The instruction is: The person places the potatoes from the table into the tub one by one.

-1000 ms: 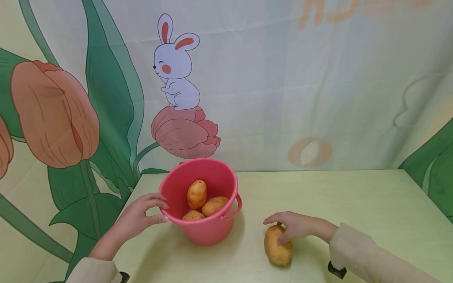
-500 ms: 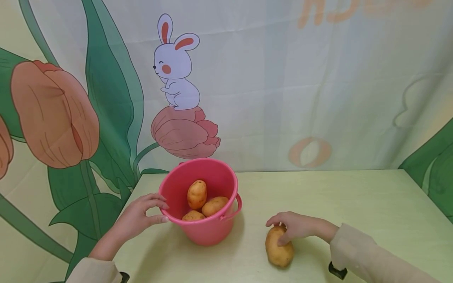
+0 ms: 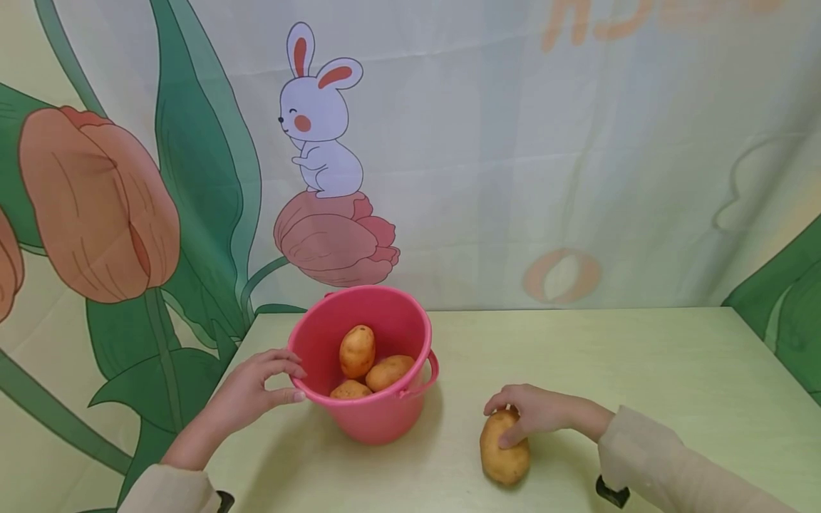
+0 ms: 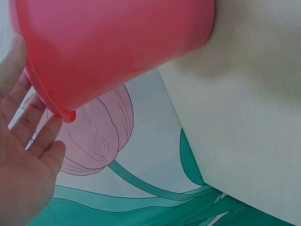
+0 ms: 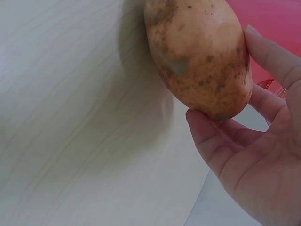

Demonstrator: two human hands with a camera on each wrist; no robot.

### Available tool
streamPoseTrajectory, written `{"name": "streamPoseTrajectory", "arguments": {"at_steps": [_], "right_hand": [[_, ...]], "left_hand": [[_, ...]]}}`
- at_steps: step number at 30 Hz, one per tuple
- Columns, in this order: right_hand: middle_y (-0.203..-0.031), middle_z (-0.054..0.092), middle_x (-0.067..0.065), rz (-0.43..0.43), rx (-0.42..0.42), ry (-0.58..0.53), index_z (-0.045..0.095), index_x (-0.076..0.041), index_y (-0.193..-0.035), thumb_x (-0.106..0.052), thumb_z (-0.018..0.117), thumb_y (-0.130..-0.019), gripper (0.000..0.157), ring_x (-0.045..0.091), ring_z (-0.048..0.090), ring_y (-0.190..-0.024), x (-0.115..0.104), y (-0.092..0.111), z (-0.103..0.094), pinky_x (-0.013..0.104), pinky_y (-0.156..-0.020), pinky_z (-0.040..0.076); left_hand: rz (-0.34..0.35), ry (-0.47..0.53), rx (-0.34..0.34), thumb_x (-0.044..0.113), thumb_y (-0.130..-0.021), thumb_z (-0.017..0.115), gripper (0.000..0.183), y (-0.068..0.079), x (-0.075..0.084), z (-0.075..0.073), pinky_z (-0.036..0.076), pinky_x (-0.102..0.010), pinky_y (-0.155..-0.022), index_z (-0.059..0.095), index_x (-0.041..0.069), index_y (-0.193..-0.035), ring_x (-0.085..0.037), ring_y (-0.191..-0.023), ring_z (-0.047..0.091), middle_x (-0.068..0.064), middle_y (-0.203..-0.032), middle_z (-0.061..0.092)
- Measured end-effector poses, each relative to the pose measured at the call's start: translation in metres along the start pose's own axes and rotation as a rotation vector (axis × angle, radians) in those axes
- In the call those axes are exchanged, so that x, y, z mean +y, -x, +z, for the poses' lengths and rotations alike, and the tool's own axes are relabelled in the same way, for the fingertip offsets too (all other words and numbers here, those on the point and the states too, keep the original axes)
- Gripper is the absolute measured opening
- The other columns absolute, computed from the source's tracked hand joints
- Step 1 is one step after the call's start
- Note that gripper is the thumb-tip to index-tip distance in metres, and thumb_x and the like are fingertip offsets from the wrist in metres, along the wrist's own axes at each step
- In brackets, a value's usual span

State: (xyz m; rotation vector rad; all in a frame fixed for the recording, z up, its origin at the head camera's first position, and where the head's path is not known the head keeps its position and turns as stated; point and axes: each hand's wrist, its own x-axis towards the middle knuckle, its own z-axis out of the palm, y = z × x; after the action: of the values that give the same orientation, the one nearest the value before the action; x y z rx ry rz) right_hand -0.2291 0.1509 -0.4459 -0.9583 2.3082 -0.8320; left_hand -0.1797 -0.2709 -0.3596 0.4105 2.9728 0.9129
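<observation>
A pink bucket (image 3: 378, 417) stands tilted a little toward the viewer, with several potatoes such as an upright potato (image 3: 357, 352) and a second potato (image 3: 389, 372) inside. My left hand (image 3: 256, 388) holds its left rim, thumb outside and fingertips over the edge. In the left wrist view, the fingers of that hand (image 4: 26, 155) pass behind the bucket's rim and the little finger stays free. To the right of the bucket, my right hand (image 3: 535, 413) grips a loose potato (image 3: 503, 463) with thumb and fingers. The right wrist view shows dark specks on this potato (image 5: 202, 52).
A pale wooden-look table (image 3: 596, 363) carries everything. Behind it hangs a printed cloth (image 3: 481, 142) with a rabbit and tulips. The bucket's handle (image 3: 430, 381) sticks out on its right side.
The right hand's fingers have closed in over the potato's upper end, and the potato has shifted slightly. The left hand and the bucket have stayed in place.
</observation>
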Motion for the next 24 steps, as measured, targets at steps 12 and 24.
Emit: {"name": "streamPoseTrajectory", "arguments": {"at_steps": [12,24], "right_hand": [[-0.095,0.057,-0.003,0.005,-0.008,-0.021,0.059,-0.005,-0.105,-0.032,0.074,-0.069,0.048,0.006,0.047,-0.082,0.0019,0.0005,-0.0005,0.021,-0.072,0.041],[-0.079,0.053,-0.004,-0.017,0.011,-0.016,0.059,-0.011,-0.095,-0.033,0.076,-0.066,0.040,0.004,0.046,-0.071,0.0026,-0.0001,0.0017,0.019,-0.064,0.041]], "left_hand": [[-0.004,0.010,0.001,0.034,-0.069,0.072,0.035,-0.0007,0.0015,-0.0009,0.053,-0.035,-0.072,0.066,0.012,-0.096,-0.031,-0.110,0.045,-0.007,-0.113,0.055],[-0.010,0.013,-0.001,0.033,-0.069,0.072,0.033,0.0000,0.0018,-0.0005,0.053,-0.035,-0.073,0.066,0.013,-0.095,-0.030,-0.110,0.045,-0.007,-0.112,0.055]]}}
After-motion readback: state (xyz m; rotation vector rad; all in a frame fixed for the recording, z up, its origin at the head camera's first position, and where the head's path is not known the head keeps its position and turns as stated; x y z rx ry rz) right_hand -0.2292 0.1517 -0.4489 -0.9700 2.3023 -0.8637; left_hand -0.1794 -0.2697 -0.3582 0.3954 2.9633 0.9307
